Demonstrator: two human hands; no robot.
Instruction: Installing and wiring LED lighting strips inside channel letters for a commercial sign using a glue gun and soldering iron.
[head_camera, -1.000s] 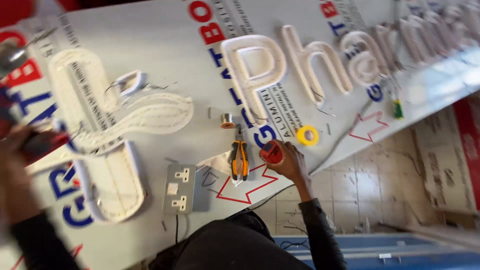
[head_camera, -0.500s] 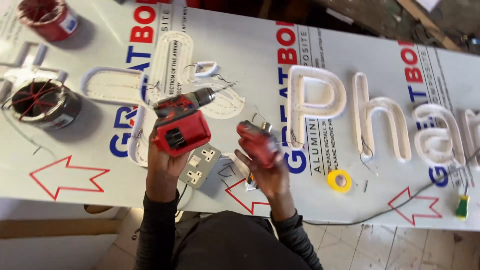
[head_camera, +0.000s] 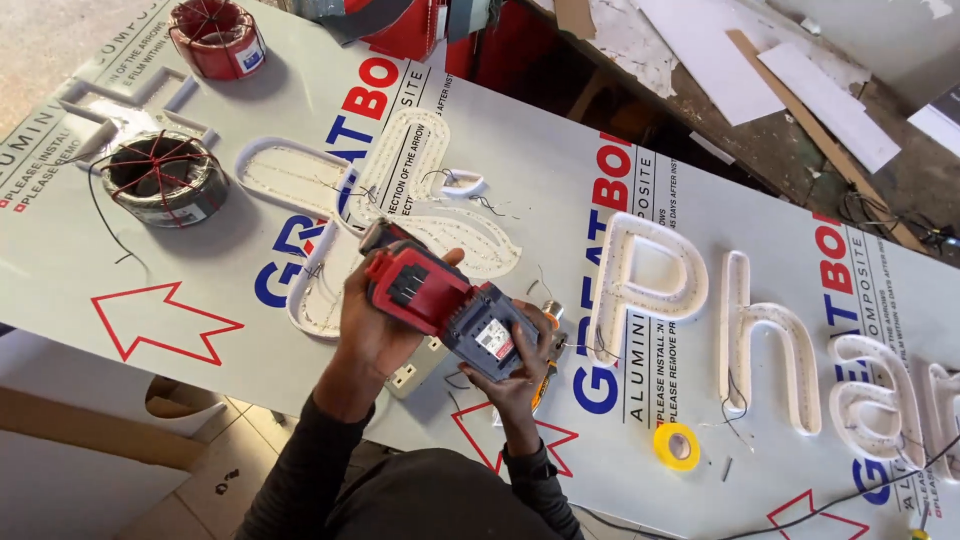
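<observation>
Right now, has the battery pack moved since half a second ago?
Yes. Judged against the white socket, the battery pack in the right hand has shifted left, closing its gap to the red drill in the left hand.

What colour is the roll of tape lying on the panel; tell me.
The roll of tape is yellow, seen best in the head view, its only view.
</observation>
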